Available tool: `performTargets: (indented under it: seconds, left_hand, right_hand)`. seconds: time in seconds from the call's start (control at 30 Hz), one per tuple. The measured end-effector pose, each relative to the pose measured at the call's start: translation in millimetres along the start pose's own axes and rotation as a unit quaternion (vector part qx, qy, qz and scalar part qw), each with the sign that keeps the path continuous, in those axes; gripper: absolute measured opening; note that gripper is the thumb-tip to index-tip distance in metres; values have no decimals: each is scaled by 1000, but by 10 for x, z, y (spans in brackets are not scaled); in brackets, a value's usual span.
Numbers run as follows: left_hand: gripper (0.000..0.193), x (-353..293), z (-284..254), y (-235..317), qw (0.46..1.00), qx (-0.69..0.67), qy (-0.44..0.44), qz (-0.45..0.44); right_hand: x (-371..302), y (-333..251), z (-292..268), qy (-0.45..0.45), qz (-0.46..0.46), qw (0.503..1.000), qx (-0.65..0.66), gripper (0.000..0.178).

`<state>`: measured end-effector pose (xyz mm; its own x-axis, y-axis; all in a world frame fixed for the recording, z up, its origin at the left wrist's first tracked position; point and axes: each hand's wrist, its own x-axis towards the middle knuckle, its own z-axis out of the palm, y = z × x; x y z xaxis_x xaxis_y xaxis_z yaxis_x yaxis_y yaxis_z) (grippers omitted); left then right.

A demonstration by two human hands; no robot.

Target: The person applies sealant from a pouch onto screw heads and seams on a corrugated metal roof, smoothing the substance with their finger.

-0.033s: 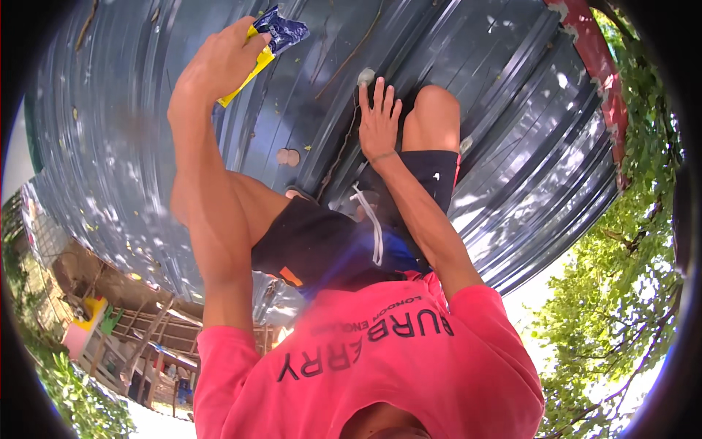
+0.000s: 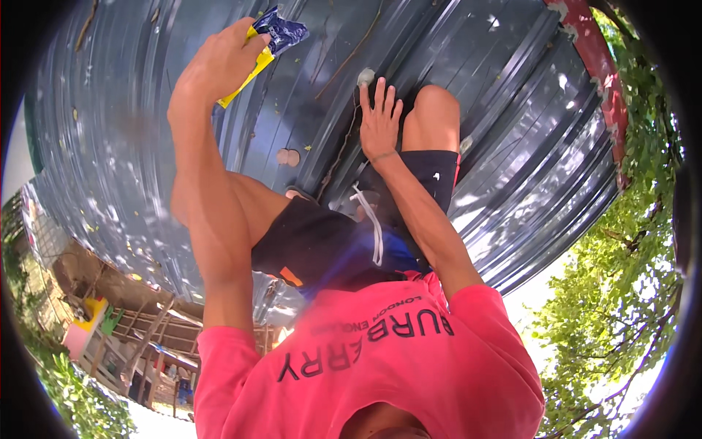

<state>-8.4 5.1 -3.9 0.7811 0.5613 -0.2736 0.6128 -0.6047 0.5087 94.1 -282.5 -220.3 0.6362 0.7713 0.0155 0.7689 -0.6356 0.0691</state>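
My left hand (image 2: 227,62) is closed around a blue and yellow plastic packet (image 2: 281,32), whose crumpled blue end sticks out past my fingers. The hand partly hides the packet, so I cannot see what is in it. Toward the right, my right hand (image 2: 379,121) lies open with its fingers spread over the dark corrugated metal roof sheet (image 2: 322,95). Its forefinger tip reaches a whitish-grey blob (image 2: 366,76) on the sheet. My bent knee is beside that hand.
Two pale round spots (image 2: 288,156) mark the sheet between my legs. A thin dry twig (image 2: 341,150) lies near them. The roof has a red edge (image 2: 599,73) at the far right, with leafy branches (image 2: 607,293) beyond. Lower left shows a wooden structure (image 2: 146,358) below.
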Motion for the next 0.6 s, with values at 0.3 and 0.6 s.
performTargets:
  seconds: [0.3,0.6]
  left_hand:
    - [38,-17,8,92,1000,-12,-7,-3]
    - [50,-64,-112,85,997,-10,-53,-58]
  right_hand:
    - [-9,75,-6,-20,-9,1000,-14,81]
    - [46,52,-36,3,22,996,83,86]
